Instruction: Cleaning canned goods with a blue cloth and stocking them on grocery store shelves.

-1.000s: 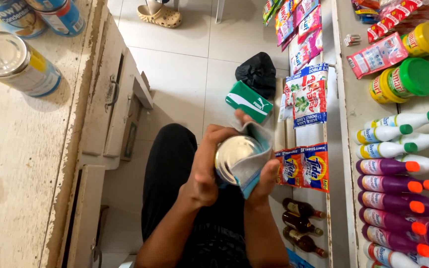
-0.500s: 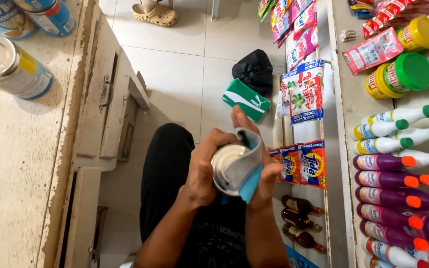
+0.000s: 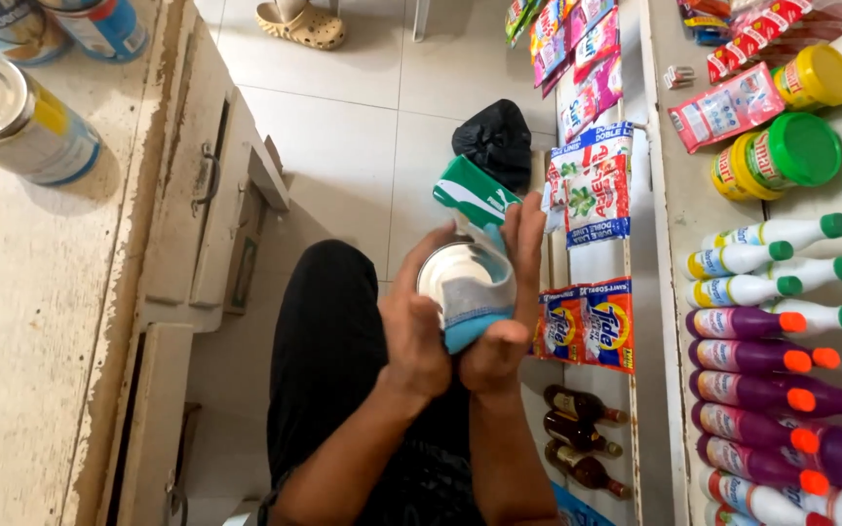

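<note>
- Head view, centre: left hand (image 3: 413, 336) wrapped around the side of a round tin can (image 3: 460, 276), fingers curled against its wall, thumb up near the pale lid.
- Right hand (image 3: 507, 312) on the other side of the same can, fingers stretched up along it and pressing a grey-and-blue cloth (image 3: 475, 310) against the metal; thumb tucked under the cloth's blue edge.
- Can held in mid-air between both hands, above the lap in black trousers (image 3: 328, 370), lid facing the camera, tilted a little.
- Just above the hands: a green-and-white sandal (image 3: 475, 190) on the tiled floor (image 3: 363, 127), with a black plastic bag (image 3: 496, 141) behind it.
- Far top: a beige clog (image 3: 306, 23) on another person's foot, well apart from the hands.
- Left side: worn cream counter (image 3: 21, 321) with a drawer handle (image 3: 208, 181) on its front; one large tin (image 3: 14, 119) lying on it, two more tins (image 3: 60, 24) at the top edge.
- Right side: shelf unit (image 3: 669, 244) hung with detergent sachets (image 3: 585, 326) just beside the right hand, more sachets (image 3: 592, 185) above.
- Lower on the rack: brown glass bottles (image 3: 577, 433) lying on their sides.
- Shelf top at far right: white bottles with green caps (image 3: 777, 263), purple bottles with orange caps (image 3: 762, 370), a green-lidded jar (image 3: 782, 156) and a yellow-lidded jar (image 3: 816, 78).
</note>
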